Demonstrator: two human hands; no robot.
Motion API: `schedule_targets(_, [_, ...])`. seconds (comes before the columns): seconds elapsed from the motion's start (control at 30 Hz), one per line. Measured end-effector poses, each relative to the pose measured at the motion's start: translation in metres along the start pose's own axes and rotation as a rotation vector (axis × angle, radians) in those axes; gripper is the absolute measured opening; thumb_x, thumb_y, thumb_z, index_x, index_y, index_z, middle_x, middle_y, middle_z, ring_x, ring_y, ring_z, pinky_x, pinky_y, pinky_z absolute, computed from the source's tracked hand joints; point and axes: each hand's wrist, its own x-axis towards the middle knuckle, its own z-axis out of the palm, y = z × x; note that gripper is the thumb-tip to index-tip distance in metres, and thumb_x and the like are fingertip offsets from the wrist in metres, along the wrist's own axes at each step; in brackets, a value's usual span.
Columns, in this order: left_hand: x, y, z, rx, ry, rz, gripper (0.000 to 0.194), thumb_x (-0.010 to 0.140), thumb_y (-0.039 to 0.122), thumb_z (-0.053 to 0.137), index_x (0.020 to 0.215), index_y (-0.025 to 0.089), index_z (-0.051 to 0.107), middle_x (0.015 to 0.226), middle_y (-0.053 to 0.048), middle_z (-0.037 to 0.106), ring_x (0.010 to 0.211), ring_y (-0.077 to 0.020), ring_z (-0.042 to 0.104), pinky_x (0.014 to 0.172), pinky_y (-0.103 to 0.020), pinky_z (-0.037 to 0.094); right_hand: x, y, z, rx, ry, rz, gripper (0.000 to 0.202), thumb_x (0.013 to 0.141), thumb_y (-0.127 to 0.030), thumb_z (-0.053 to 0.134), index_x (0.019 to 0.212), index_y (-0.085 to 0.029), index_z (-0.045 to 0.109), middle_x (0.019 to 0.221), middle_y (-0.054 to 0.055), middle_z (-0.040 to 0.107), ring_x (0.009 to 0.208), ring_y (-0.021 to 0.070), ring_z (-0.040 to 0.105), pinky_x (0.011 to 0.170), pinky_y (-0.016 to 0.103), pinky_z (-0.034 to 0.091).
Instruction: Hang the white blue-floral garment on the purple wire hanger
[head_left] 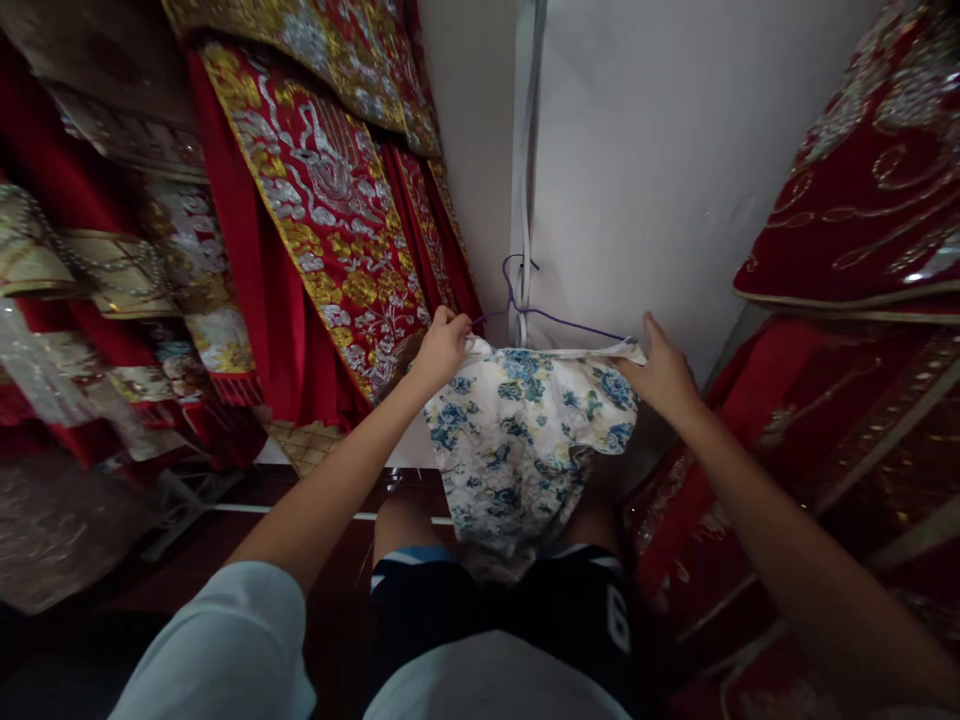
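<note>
A white garment with blue flowers (517, 440) hangs on a thin purple hanger (574, 325), whose hook is up by a white cord along the wall. My left hand (444, 348) is closed on the garment's left shoulder, at the hanger's left end. On the other side my right hand (660, 372) pinches the right shoulder near the hanger's right end, its index finger pointing up. Between the two hands the neckline is stretched along the hanger, and the lower part of the cloth falls in front of my legs.
Red costumes with gold and silver embroidery (330, 190) hang at the left. More dark red embroidered garments (870, 220) hang at the right. A pale wall (637, 150) stands ahead, and a metal rack foot (184, 500) rests on the floor.
</note>
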Motion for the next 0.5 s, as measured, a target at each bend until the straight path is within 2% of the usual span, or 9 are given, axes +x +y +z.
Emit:
schedule_targets(0.07, [-0.001,0.002,-0.001,-0.006,0.007,0.011,0.023,0.092,0.018,0.040,0.093,0.014,0.062,0.100,-0.011,0.049,0.088,-0.0195,0.053,0.085,-0.033,0.045,0.010,0.005,0.002,-0.012,-0.100,-0.007,0.044,0.073,-0.045,0.067,0.104,-0.013,0.070,0.083,0.012,0.071,0.078,0.0269,0.064,0.067,0.033,0.045])
schedule_targets(0.1, [-0.001,0.002,-0.001,-0.003,0.009,0.009,0.023,0.093,0.019,0.040,0.094,0.015,0.062,0.102,-0.011,0.049,0.089,-0.0195,0.053,0.086,-0.033,0.045,0.014,0.007,0.002,0.014,-0.172,0.002,0.035,0.074,-0.047,0.066,0.087,-0.014,0.072,0.077,0.010,0.070,0.075,0.0260,0.064,0.065,0.032,0.045])
schedule_targets(0.17, [-0.001,-0.001,-0.004,0.005,0.020,-0.003,0.023,0.093,0.021,0.040,0.098,0.015,0.061,0.106,-0.011,0.051,0.091,-0.0201,0.055,0.087,-0.033,0.045,0.020,0.011,-0.001,0.114,-0.323,0.068,0.036,0.074,-0.050,0.066,0.067,-0.016,0.069,0.065,0.007,0.067,0.066,0.0234,0.062,0.058,0.030,0.044])
schedule_targets(0.2, [-0.002,-0.004,-0.006,0.002,0.040,-0.015,0.023,0.094,0.023,0.040,0.102,0.016,0.060,0.109,-0.012,0.052,0.093,-0.0208,0.055,0.089,-0.034,0.044,0.021,0.012,-0.005,0.189,-0.394,0.119,0.037,0.073,-0.052,0.067,0.064,-0.016,0.068,0.062,0.006,0.066,0.062,0.0223,0.061,0.056,0.030,0.044])
schedule_targets(0.27, [-0.004,-0.015,-0.009,-0.035,0.097,-0.072,0.026,0.095,0.031,0.041,0.110,0.016,0.057,0.111,-0.012,0.056,0.097,-0.0223,0.056,0.091,-0.034,0.043,0.023,0.012,-0.013,0.361,-0.505,0.233,0.037,0.073,-0.052,0.069,0.069,-0.016,0.070,0.064,0.007,0.068,0.061,0.0219,0.062,0.056,0.032,0.048])
schedule_targets(0.37, [-0.013,-0.037,-0.008,-0.147,0.099,-0.225,0.030,0.095,0.039,0.041,0.104,0.015,0.058,0.098,-0.011,0.063,0.091,-0.0222,0.058,0.087,-0.033,0.044,0.020,0.001,-0.017,0.559,-0.540,0.324,0.039,0.082,-0.052,0.061,0.088,-0.015,0.073,0.078,0.011,0.072,0.071,0.0250,0.068,0.064,0.039,0.053])
schedule_targets(0.43, [-0.023,-0.048,0.000,-0.244,0.021,-0.296,0.027,0.093,0.037,0.042,0.090,0.016,0.059,0.087,-0.007,0.064,0.084,-0.0206,0.058,0.083,-0.032,0.045,0.013,-0.009,-0.006,0.542,-0.466,0.243,0.040,0.090,-0.051,0.053,0.097,-0.017,0.073,0.085,0.013,0.072,0.080,0.0273,0.069,0.067,0.041,0.055])
schedule_targets(0.5, [-0.032,-0.054,0.011,-0.324,-0.026,-0.321,0.023,0.090,0.033,0.043,0.082,0.017,0.058,0.082,-0.005,0.063,0.081,-0.0187,0.057,0.079,-0.029,0.045,0.002,-0.019,0.013,0.406,-0.307,0.086,0.036,0.094,-0.047,0.048,0.104,-0.021,0.071,0.094,0.013,0.072,0.090,0.0273,0.067,0.070,0.040,0.055])
